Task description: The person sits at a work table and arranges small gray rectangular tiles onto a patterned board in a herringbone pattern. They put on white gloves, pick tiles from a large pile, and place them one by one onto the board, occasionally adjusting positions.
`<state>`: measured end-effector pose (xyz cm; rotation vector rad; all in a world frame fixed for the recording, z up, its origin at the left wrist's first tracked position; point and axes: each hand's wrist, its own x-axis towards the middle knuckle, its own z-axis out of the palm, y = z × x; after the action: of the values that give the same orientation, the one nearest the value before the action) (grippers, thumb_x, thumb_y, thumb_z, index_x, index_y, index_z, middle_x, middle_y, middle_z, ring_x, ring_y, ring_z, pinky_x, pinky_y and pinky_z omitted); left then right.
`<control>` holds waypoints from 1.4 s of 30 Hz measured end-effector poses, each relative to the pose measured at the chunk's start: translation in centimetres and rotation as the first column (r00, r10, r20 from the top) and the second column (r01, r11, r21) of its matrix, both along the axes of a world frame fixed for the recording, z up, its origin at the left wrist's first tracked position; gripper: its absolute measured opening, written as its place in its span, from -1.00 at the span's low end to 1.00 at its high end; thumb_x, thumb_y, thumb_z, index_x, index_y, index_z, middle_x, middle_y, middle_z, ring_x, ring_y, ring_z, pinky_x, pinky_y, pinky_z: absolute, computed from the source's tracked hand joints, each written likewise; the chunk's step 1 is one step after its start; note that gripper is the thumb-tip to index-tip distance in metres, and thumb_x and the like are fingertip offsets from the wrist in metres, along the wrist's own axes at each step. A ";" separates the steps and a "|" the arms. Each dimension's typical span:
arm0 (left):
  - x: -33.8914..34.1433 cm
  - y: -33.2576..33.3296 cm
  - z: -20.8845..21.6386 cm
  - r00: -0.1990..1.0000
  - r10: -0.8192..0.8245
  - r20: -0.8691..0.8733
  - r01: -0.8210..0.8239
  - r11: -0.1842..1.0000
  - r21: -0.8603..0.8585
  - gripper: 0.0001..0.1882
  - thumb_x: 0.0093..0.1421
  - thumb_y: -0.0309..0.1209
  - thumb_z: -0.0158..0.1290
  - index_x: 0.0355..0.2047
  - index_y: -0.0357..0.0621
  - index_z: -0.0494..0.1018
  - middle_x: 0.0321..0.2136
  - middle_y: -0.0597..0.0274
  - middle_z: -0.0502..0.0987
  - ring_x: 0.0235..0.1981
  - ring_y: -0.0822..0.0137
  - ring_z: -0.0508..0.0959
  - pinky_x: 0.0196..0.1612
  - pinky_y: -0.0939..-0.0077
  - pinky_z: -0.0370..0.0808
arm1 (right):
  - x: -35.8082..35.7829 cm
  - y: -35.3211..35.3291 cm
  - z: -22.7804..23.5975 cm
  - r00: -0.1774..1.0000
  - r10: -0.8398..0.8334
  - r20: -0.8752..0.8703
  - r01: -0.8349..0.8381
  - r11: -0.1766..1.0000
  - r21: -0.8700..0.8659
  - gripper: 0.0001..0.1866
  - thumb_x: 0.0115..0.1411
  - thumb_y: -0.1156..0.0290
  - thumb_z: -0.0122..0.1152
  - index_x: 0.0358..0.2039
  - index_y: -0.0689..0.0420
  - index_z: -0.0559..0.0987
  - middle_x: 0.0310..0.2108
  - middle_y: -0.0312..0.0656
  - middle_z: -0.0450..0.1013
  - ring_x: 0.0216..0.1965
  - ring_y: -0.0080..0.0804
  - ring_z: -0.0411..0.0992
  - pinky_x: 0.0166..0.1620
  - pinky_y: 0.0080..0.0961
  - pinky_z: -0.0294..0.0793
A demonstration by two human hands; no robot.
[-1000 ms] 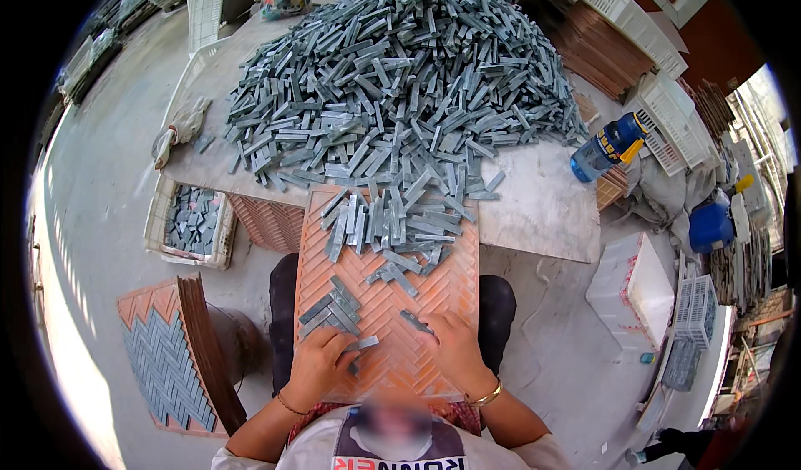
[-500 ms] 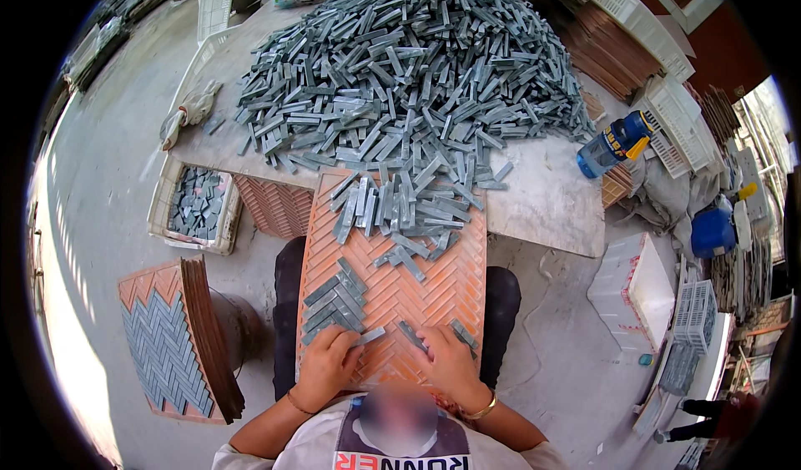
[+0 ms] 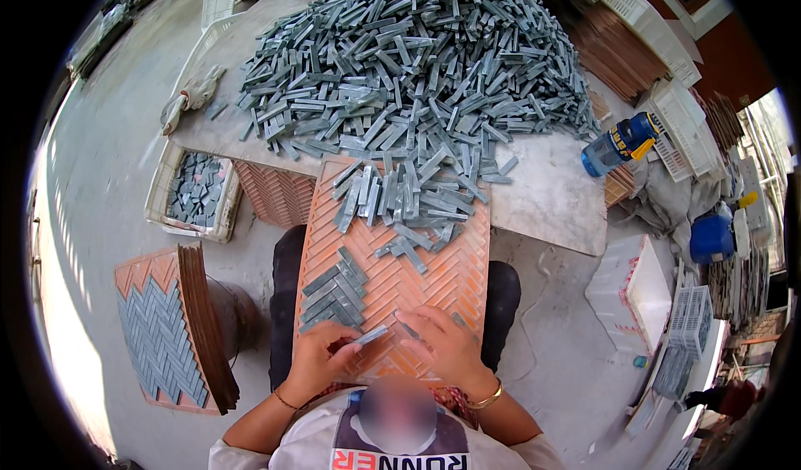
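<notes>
My left hand [image 3: 319,358] pinches a narrow grey stone strip [image 3: 372,335] between thumb and fingers, its free end pointing right. Opposite it, my right hand [image 3: 449,346] has its thumb and fingers closed on another grey strip [image 3: 406,329], mostly covered by the fingers. Both hands are above an orange herringbone-grooved mould tray [image 3: 392,290] resting across my lap. Grey strips [image 3: 334,290] sit in its grooves at the left in a slanted pattern. Partly behind my right hand, more strips lie at the tray's right. Loose strips [image 3: 392,199] are heaped on its far end.
A large mound of grey strips [image 3: 417,61] covers the table [image 3: 546,186] ahead, with a blue bottle [image 3: 617,144] at its right. To the left are a filled tray stack [image 3: 158,328] and a white crate [image 3: 157,207] of stone pieces. A white foam box [image 3: 622,295] stands right.
My right hand has shifted slightly up and left with its strip. The strip in my left hand is turned a little, and that wrist has moved slightly left.
</notes>
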<state>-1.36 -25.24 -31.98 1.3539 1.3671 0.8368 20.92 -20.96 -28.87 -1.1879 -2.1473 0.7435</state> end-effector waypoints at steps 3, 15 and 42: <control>0.3 0.4 0.7 0.978 -0.050 0.200 0.097 0.968 -0.232 -0.82 0.09 -0.53 0.13 -0.27 -0.29 0.53 -0.43 0.13 0.52 -0.52 0.41 0.50 -0.47 0.63 0.42 | -0.2 -0.5 -0.5 0.979 0.204 0.030 -0.204 0.979 0.014 -0.72 -0.05 0.50 0.31 -0.26 0.14 0.55 -0.29 -0.23 0.44 -0.36 -0.35 0.47 -0.33 -0.51 0.49; -3.5 0.0 0.9 0.975 0.193 -0.106 -0.183 0.979 0.091 -0.87 0.08 -0.54 0.14 -0.33 -0.28 0.51 -0.49 0.17 0.48 -0.51 0.43 0.49 -0.46 0.60 0.40 | -0.7 1.7 -3.6 0.958 0.280 0.065 -0.282 0.959 0.023 -0.79 -0.05 0.57 0.21 -0.32 0.12 0.55 -0.33 -0.24 0.41 -0.29 -0.29 0.45 -0.28 -0.48 0.48; 4.2 12.4 -1.1 0.846 0.078 -0.528 0.183 0.887 0.425 -0.80 -0.03 -0.46 0.13 -0.38 -0.23 0.39 -0.37 0.11 0.40 -0.22 0.08 0.44 -0.21 0.28 0.43 | 0.2 6.9 -4.3 0.953 -0.255 0.164 0.238 0.964 0.116 -0.77 0.00 0.48 0.31 -0.31 0.24 0.52 -0.41 -0.14 0.44 -0.55 -0.40 0.42 -0.44 -0.53 0.42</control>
<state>2.88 -12.83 -33.08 2.1139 1.5954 0.8083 21.08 -14.07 -33.17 -1.4857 -2.0946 0.4345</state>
